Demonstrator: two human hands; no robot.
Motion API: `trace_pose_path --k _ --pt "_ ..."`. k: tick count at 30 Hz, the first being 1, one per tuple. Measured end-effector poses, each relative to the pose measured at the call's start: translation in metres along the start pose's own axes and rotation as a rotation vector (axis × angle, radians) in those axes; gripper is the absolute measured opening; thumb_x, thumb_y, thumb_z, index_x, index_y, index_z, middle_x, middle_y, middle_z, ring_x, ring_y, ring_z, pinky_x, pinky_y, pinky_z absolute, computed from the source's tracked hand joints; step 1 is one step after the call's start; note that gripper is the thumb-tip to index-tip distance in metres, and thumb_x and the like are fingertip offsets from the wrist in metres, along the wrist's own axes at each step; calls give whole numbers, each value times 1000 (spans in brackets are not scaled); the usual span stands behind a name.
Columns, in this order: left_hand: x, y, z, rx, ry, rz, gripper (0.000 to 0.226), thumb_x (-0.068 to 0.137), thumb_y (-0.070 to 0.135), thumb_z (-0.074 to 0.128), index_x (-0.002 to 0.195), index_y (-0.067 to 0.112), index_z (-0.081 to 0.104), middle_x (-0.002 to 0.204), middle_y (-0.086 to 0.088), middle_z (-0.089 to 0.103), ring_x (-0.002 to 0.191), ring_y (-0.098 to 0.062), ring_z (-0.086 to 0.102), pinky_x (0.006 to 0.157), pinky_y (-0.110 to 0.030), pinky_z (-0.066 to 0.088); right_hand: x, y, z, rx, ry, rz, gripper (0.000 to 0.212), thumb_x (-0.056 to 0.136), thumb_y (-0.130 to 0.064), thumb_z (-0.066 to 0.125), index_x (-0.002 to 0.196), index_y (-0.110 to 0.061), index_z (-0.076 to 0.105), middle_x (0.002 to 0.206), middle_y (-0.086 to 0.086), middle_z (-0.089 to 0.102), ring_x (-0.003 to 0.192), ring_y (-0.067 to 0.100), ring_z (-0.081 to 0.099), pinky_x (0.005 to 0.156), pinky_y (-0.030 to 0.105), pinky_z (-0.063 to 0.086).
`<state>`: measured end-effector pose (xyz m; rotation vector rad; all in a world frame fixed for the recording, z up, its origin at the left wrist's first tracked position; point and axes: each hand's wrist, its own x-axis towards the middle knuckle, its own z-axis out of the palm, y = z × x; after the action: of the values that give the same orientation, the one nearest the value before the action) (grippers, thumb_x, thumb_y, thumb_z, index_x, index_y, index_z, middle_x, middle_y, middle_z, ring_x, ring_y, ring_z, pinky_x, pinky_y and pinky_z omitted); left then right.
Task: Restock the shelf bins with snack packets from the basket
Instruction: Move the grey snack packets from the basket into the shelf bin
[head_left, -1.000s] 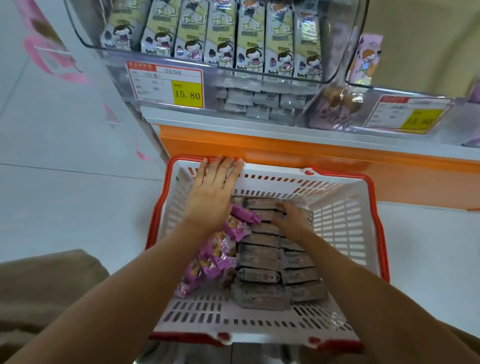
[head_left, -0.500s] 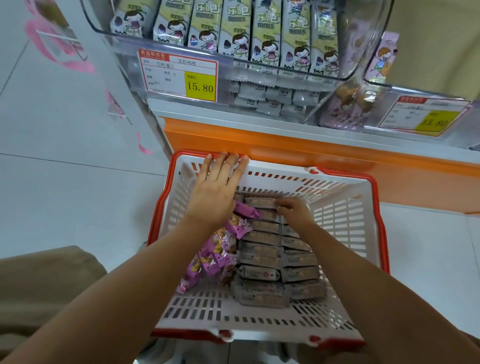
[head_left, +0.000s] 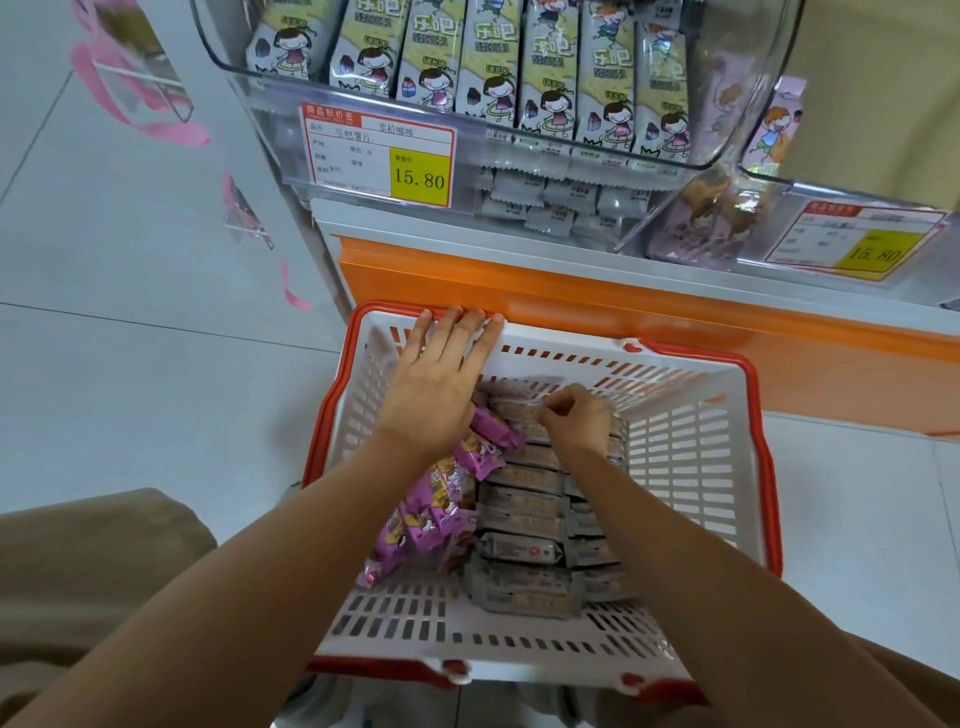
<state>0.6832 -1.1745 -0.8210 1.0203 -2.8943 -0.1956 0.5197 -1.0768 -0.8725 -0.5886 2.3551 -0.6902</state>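
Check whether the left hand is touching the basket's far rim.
Touching. In the head view the left hand lays straight fingers on the far rim of the basket.

Right hand fingers curl down onto the far grey packets. The fingertips are hidden, so can't tell if they pinch one. Left hand palm covers the top of the purple packets and part of the basket far wall. Both forearms hide chunks of the grey rows and the near rim. Yellow-green packets in the clear bin are cut off by the top edge. Small print on the left price tag is unreadable, and the right price tag is blurred. The pale packets under the bin are smeared through plastic.
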Motion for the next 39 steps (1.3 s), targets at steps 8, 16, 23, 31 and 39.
trace_pose_path --k 8,16,23,31,39 --pt "0 7 -5 -62 44 -22 85 79 22 65 154 12 26 152 -13 36 145 -31 25 122 -49 12 -14 -16 -34 228 -57 -61 17 81 -5 64 83 -21 59 80 2 63 73 18 60 71 33 52" --pt "-6 31 -34 -341 -58 30 70 90 35 64 152 28 30 144 -5 43 132 -26 36 109 -43 33 -57 -62 -86 591 -139 -171 26 86 10 58 78 -14 54 70 2 56 64 16 54 63 30 46" --pt "-4 35 -85 -744 21 -193 34 85 44 60 98 13 60 96 -9 67 93 -27 59 80 -41 47 -100 -98 -118 702 -124 -477 15 91 4 60 101 -7 58 88 3 62 80 12 61 76 25 51" --pt "-27 33 -156 -1436 29 -332 15 98 13 51 88 16 62 89 1 62 86 -11 54 74 -14 42 -135 -113 -126 276 -157 -739 27 86 -12 72 106 -22 58 102 -5 63 88 17 61 76 38 55" --pt "-19 13 -185 -794 562 -110 36 90 40 46 112 17 65 109 2 60 111 -19 49 94 -35 38 -157 -158 -156 323 55 -857 20 86 -12 68 101 -19 59 89 5 61 79 22 58 72 41 53"
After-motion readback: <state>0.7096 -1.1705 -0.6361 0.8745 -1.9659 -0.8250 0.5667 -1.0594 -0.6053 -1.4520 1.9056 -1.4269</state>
